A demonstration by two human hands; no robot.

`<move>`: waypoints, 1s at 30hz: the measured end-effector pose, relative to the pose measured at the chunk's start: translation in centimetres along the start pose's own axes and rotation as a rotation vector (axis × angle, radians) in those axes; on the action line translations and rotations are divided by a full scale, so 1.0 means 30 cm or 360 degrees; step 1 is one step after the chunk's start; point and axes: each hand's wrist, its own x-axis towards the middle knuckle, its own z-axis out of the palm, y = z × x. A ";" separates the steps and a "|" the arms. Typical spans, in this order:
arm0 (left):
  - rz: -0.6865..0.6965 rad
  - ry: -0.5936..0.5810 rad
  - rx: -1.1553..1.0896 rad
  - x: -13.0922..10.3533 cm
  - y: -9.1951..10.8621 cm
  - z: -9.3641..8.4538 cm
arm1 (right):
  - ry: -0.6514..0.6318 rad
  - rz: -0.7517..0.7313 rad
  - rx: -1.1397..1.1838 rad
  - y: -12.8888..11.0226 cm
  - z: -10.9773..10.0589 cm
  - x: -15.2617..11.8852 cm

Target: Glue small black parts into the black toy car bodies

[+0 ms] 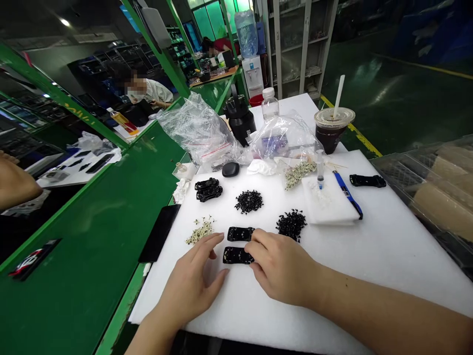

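Two flat black car-shaped plastic parts lie one behind the other on the white foam sheet: a far part and a near part. My left hand is open just left of them, thumb and fingers apart. Over their right ends is my right hand, its fingertips pinched together at the near part; what they hold, if anything, is hidden. Beyond the hands are a pile of small pale pieces, a pile of small black pieces and another black pile.
More black parts are stacked at the far left. A syringe stands on a folded white pad beside a blue pen-like tool. Behind are plastic bags, a black bottle and an iced drink. A phone-like black slab lies left.
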 end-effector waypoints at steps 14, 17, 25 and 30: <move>-0.0124 0.0106 0.0013 -0.005 0.037 0.022 | -0.0018 0.0277 -0.0265 0.011 0.020 0.043; -0.0084 0.0142 -0.0031 -0.026 0.049 0.023 | -0.0062 0.0256 -0.0287 0.010 0.027 0.051; -0.0187 0.0267 -0.0035 0.057 -0.153 -0.118 | -0.0071 0.0251 -0.0341 0.004 0.030 0.053; -0.0560 0.0447 -0.0023 0.309 -0.332 -0.161 | -0.0034 0.0245 -0.0357 -0.002 0.030 0.047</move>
